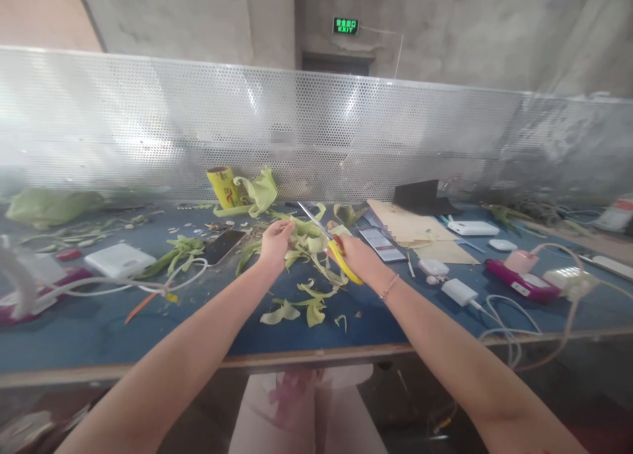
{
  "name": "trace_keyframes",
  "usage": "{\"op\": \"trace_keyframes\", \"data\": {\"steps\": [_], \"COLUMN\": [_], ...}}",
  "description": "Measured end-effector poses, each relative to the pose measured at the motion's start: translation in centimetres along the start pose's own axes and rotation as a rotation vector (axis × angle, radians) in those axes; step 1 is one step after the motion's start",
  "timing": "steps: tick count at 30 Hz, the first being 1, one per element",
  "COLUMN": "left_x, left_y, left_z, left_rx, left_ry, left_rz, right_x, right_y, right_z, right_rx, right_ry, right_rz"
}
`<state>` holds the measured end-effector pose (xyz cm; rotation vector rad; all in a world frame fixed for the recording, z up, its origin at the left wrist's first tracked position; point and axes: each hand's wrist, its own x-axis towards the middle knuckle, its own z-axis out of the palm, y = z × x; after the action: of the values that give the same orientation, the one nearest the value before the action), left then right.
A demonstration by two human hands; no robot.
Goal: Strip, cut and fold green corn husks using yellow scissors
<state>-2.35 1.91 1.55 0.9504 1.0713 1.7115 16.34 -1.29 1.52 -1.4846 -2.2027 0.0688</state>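
Yellow-handled scissors (pixel 349 262) are in my right hand (pixel 360 259), their metal blades pointing up and to the left. My left hand (pixel 277 243) is closed in a pinch at the left edge of a pile of green leaves and peelings (pixel 309 233); what it pinches is too small to make out. Between the two hands lie curled leaf pieces. More cut leaves (pixel 314 309) are spread on the blue tabletop (pixel 297 338) nearer to me. Behind the pile, a yellow roll (pixel 223 189) stands beside a large curled leaf (pixel 262 191).
Left are a dark phone (pixel 225 245), a white box (pixel 119 260) and looped cables. At right lie a lit phone (pixel 383 244), brown paper (pixel 420 229), a white charger (pixel 459 291) and a purple power strip (pixel 524 282). A perforated metal screen (pixel 198 124) borders the back.
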Motion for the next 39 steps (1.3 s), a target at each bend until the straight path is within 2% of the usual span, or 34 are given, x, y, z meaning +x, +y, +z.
{"op": "trace_keyframes", "data": {"steps": [4, 8, 11, 14, 20, 26, 30, 33, 39], "left_x": [0.8, 2.4, 3.4, 3.3, 0.7, -0.5, -0.4, -0.7, -1.6], "left_y": [0.1, -0.1, 0.0, 0.2, 0.2, -0.3, -0.2, 0.1, 0.6], "left_z": [-0.5, -1.6, -2.4, -2.4, -0.6, 0.2, 0.3, 0.5, 0.8], "left_rx": [0.044, 0.195, 0.307, 0.344, 0.07, 0.13, 0.012, -0.056, -0.246], "left_ry": [-0.066, -0.156, -0.161, -0.143, -0.096, -0.099, -0.067, -0.074, -0.166], "left_rz": [0.037, 0.125, 0.163, 0.193, 0.063, 0.157, 0.114, 0.114, 0.045], "right_x": [-0.2, -0.2, 0.0, 0.3, 0.5, 0.4, 0.5, 0.4, 0.0], "right_y": [0.4, 1.5, 2.5, 3.0, 1.7, 0.1, 0.2, 0.2, -1.0], "right_z": [-0.6, -1.7, -2.2, -1.7, 0.4, 1.9, 2.7, 2.7, 1.7], "right_rx": [-0.033, -0.102, -0.153, -0.125, 0.106, 0.167, 0.186, 0.206, 0.314], "right_ry": [0.01, -0.062, -0.13, -0.134, -0.095, -0.097, -0.098, -0.098, -0.089], "right_rz": [-0.111, -0.175, -0.188, -0.155, -0.047, -0.032, -0.04, -0.054, -0.091]}}
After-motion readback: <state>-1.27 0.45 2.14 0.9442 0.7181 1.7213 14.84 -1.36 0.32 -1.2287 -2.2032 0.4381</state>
